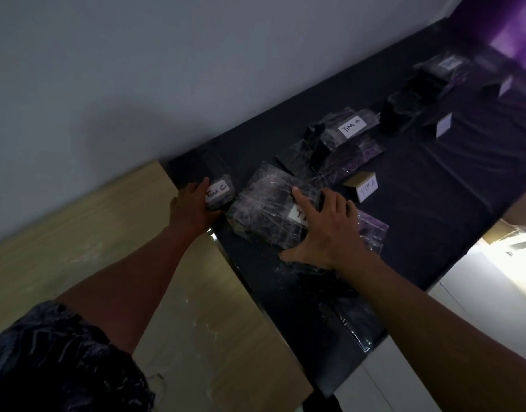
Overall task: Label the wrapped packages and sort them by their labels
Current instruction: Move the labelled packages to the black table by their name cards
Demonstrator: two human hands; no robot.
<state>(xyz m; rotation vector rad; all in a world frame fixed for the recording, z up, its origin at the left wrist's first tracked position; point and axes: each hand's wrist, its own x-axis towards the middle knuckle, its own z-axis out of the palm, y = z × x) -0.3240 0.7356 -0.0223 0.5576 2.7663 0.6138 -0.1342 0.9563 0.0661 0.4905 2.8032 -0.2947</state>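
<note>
Left hand (pixel 193 208) gripping small labelled package (pixel 220 194), right hand (pixel 324 224) spread flat on large package (pixel 270 209)

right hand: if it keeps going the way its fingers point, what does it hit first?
Likely the wrapped packages stacked beyond, one labelled "TIM". The right hand lies spread on a large wrapped package, its index finger aimed up the dark cloth. Depth is unclear, so the gap between them is hard to judge.
</note>
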